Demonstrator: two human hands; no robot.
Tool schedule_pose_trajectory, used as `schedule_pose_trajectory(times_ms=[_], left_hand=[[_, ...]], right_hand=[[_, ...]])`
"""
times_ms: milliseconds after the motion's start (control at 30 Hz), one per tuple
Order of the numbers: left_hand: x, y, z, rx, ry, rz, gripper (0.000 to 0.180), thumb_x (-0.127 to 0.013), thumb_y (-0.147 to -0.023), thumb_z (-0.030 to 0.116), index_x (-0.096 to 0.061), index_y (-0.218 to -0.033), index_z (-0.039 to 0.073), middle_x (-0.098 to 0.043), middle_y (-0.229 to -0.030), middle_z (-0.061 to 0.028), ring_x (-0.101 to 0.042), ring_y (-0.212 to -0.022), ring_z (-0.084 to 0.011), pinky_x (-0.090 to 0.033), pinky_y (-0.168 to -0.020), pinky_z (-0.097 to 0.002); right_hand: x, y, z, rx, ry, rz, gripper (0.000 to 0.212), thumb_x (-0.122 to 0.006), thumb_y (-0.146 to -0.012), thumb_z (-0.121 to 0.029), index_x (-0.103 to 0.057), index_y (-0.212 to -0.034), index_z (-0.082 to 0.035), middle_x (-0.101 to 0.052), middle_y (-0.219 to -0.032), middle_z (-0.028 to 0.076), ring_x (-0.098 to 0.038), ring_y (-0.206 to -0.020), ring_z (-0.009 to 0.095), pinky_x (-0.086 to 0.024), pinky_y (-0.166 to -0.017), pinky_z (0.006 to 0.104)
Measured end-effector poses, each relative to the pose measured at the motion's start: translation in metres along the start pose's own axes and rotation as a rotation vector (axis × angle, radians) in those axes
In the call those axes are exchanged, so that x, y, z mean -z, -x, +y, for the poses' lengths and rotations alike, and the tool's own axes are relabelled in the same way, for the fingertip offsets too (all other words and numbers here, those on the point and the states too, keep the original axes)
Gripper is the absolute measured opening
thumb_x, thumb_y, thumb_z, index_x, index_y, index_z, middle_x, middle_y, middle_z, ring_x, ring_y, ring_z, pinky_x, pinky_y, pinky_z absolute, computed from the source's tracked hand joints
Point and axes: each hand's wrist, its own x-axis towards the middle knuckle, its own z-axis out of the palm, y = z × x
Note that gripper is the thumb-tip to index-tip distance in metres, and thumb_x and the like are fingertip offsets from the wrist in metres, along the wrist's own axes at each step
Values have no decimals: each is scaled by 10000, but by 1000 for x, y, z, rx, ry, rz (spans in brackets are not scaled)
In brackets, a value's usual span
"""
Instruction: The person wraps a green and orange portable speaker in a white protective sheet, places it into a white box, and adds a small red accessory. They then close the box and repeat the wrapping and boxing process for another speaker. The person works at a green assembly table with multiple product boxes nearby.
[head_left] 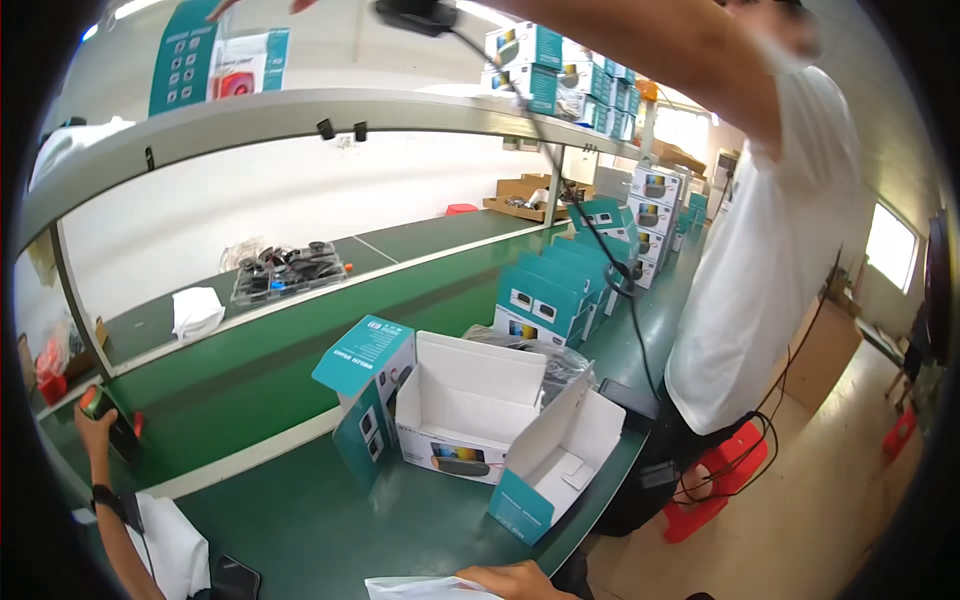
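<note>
At the far left, my left hand (95, 425) is closed around a dark, boxy object (121, 436) with an orange and green end; its exact kind is unclear. A black band (106, 497) with a cable circles that wrist. My right hand (515, 581), cut off by the lower edge, grips a thin white bag or sheet (425, 588). Ahead of it stand an open white carton (465, 395) with its inside showing and a second open teal-and-white carton (550, 475) tilted beside it. A teal carton (365, 385) stands at their left.
A co-worker's arm (650, 55) reaches across the top, near a black device (415, 14) with a hanging cable (545, 150). Several teal cartons (545, 300) line the green table (330, 530). A parts tray (288, 275), phone (237, 578), white cloth (178, 545) and red stool (720, 480) are around.
</note>
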Motion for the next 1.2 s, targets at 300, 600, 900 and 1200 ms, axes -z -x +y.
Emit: schedule_pose_trajectory(times_ms=[300, 600, 900, 1200], left_hand=[[-15, 139, 329, -96, 210, -504, 690, -931, -554, 173, -543, -1108, 37, -652, -990, -68, -660, -902, -176, -541, -841, -328], [-20, 250, 465, -193, 154, -847, 862, -1029, -494, 323, -500, -1093, 2, -679, -956, -123, -680, -916, -215, -555, -855, -356], [-31, 312, 474, -92, 303, -769, 867, -1009, -485, 296, -493, -1120, 10, -657, -999, -106, -669, -961, -195, -537, -902, -333], [-48, 336, 473, -11, 508, -615, 1008, -992, -547, 286, -425, -1326, -12, -619, -1088, -90, -655, -1026, -216, -522, -952, -345]], right_hand=[[10, 11, -5, 145, 53, -34, 188, -714, -816, -154, -747, -972, -55, -730, -895, 92, -687, -690, 241, -533, -635, 347], [27, 24, -10, 286, 119, -44, 197, -687, -850, -176, -742, -1005, -68, -723, -928, 88, -681, -697, 261, -528, -627, 367], [36, 28, -7, 351, 146, -35, 208, -660, -884, -199, -737, -1038, -81, -715, -962, 85, -675, -704, 282, -523, -619, 387], [34, 32, -10, 360, 177, -44, 222, -633, -918, -221, -732, -1071, -94, -708, -995, 81, -668, -712, 302, -519, -611, 407]])
